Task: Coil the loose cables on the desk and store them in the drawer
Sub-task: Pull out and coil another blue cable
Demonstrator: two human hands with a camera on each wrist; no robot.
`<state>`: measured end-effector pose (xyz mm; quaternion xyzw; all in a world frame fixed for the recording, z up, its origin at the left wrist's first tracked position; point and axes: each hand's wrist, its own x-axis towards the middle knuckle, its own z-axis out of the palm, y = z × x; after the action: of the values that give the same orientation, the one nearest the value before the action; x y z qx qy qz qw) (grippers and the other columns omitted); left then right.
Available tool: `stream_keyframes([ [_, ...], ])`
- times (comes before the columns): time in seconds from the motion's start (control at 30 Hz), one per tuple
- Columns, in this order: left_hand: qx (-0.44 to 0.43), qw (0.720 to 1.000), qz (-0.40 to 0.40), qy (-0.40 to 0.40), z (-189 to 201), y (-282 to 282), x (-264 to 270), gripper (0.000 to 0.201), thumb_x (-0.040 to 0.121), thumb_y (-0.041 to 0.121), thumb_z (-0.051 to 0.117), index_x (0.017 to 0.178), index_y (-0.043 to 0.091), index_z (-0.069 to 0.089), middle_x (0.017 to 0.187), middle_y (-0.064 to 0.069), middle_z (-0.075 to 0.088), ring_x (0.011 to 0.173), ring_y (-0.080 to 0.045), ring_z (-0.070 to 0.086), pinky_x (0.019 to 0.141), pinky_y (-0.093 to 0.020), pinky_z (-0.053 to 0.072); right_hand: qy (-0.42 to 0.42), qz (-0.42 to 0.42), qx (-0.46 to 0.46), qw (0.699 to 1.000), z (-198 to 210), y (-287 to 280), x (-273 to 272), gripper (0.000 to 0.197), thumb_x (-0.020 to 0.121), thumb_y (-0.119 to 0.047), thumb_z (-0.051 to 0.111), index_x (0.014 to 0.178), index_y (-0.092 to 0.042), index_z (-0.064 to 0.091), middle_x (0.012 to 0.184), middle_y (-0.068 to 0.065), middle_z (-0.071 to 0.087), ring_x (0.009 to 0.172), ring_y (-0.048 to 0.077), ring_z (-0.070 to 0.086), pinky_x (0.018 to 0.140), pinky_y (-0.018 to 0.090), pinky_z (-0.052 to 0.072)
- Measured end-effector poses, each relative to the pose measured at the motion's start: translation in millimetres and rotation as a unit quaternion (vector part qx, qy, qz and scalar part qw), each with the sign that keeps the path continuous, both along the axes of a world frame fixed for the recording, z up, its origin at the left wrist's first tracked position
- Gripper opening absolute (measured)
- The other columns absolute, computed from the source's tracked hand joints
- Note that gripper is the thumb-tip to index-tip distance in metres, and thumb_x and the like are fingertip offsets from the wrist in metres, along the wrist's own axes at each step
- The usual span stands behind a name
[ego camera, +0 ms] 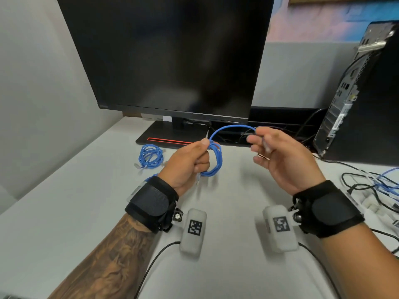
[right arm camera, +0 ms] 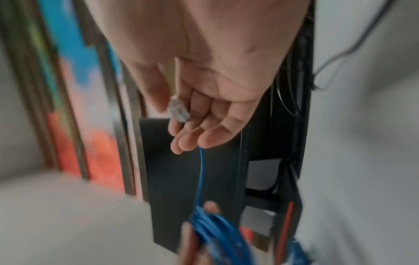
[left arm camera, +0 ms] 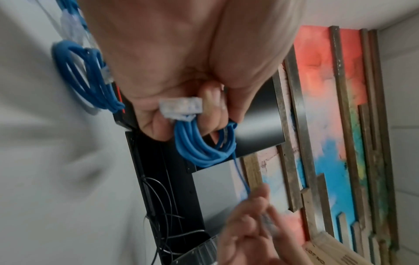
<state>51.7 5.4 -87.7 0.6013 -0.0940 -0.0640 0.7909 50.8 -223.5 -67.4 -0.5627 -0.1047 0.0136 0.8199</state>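
My left hand grips a small coil of blue network cable above the white desk, fingers curled through the loops. One clear plug sticks out by the palm. The cable's free end arches to my right hand, which pinches it near the other clear plug; the blue strand runs from the fingertips down to the coil. A second blue cable, coiled, lies on the desk left of my left hand.
A black monitor on its stand fills the back of the desk. A black computer tower stands at the right. Tangled black, white and blue cables lie at the right edge.
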Motion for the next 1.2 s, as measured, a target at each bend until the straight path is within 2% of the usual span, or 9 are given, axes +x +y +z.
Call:
stream_keyframes([
  [0.13,-0.019,0.999,-0.037,-0.01,-3,-7,-2,0.034,0.107,0.029,0.041,0.115,0.001,0.058,0.064,0.004,0.022,0.054,-0.008,0.02,0.051,-0.018,0.026,0.013,-0.002,-0.17,0.985,-15,18,0,0.027,0.096,-0.007,0.056,0.12,-0.016,0.051,0.103,0.01,0.077,0.091,0.019,0.07,0.083,0.035,0.052],
  [0.27,-0.026,0.997,-0.075,-0.021,-6,-9,-2,0.025,0.106,0.029,0.042,0.102,0.007,0.055,0.063,0.005,0.024,0.053,-0.007,0.022,0.051,-0.016,0.028,0.067,0.009,-0.142,0.988,-22,18,1,0.021,0.096,-0.01,0.06,0.115,-0.017,0.054,0.108,0.003,0.076,0.089,0.015,0.064,0.077,0.032,0.04],
  [0.37,-0.006,0.996,-0.087,-0.023,-9,-12,-4,0.031,0.105,0.028,0.043,0.085,0.009,0.057,0.064,0.003,0.024,0.053,-0.007,0.022,0.051,-0.016,0.027,0.075,0.01,-0.108,0.991,-26,22,1,0.01,0.096,-0.009,0.061,0.104,-0.016,0.062,0.1,0.002,0.075,0.078,0.01,0.068,0.07,0.025,0.05],
  [0.47,0.001,0.994,-0.107,-0.021,-12,-11,-4,0.024,0.1,0.033,0.047,0.091,0.011,0.047,0.064,0.003,0.024,0.053,-0.007,0.023,0.051,-0.016,0.029,0.095,0.014,-0.077,0.992,-29,25,0,0.008,0.096,-0.016,0.062,0.103,-0.016,0.066,0.092,0.004,0.073,0.084,0.014,0.073,0.07,0.025,0.058],
  [0.73,-0.011,0.99,-0.14,0.002,-15,-8,-1,0.039,0.103,0.032,0.044,0.123,0.0,0.051,0.061,0.007,0.031,0.051,-0.004,0.028,0.054,-0.015,0.031,0.094,0.055,-0.113,0.988,-30,32,-4,0.034,0.098,-0.008,0.056,0.13,-0.022,0.057,0.096,0.011,0.074,0.083,0.021,0.071,0.083,0.035,0.054],
  [0.9,-0.017,0.993,-0.119,-0.017,-14,-10,-2,0.037,0.106,0.027,0.04,0.12,0.0,0.061,0.067,0.001,0.027,0.053,-0.004,0.03,0.061,-0.018,0.031,0.057,0.1,-0.076,0.99,-21,41,-13,0.042,0.094,-0.037,0.06,0.133,-0.021,0.056,0.116,0.019,0.071,0.103,0.031,0.067,0.099,0.046,0.047],
  [1.0,-0.003,0.995,-0.099,-0.027,-15,-14,-2,0.048,0.105,0.028,0.042,0.123,-0.016,0.05,0.068,-0.003,0.027,0.056,-0.008,0.03,0.066,-0.021,0.038,0.006,0.152,-0.105,0.983,-22,43,-15,0.067,0.08,-0.019,0.078,0.138,-0.023,0.045,0.106,0.016,0.073,0.1,0.029,0.071,0.099,0.04,0.052],
  [1.1,0.018,0.994,-0.101,-0.034,-16,-17,-2,0.045,0.104,0.029,0.042,0.119,-0.012,0.053,0.07,-0.005,0.03,0.057,-0.009,0.033,0.067,-0.022,0.04,0.011,0.091,-0.137,0.986,-25,48,-14,0.066,0.079,-0.031,0.08,0.135,-0.017,0.048,0.096,0.015,0.074,0.095,0.031,0.072,0.092,0.04,0.055],
  [1.2,0.019,0.993,-0.108,-0.039,-15,-17,-3,0.032,0.105,0.03,0.039,0.115,0.004,0.054,0.068,-0.002,0.032,0.058,-0.009,0.034,0.066,-0.02,0.041,0.033,0.01,-0.162,0.986,-23,46,-14,0.05,0.087,-0.053,0.063,0.118,-0.013,0.059,0.1,0.016,0.072,0.094,0.028,0.071,0.078,0.035,0.059],
])
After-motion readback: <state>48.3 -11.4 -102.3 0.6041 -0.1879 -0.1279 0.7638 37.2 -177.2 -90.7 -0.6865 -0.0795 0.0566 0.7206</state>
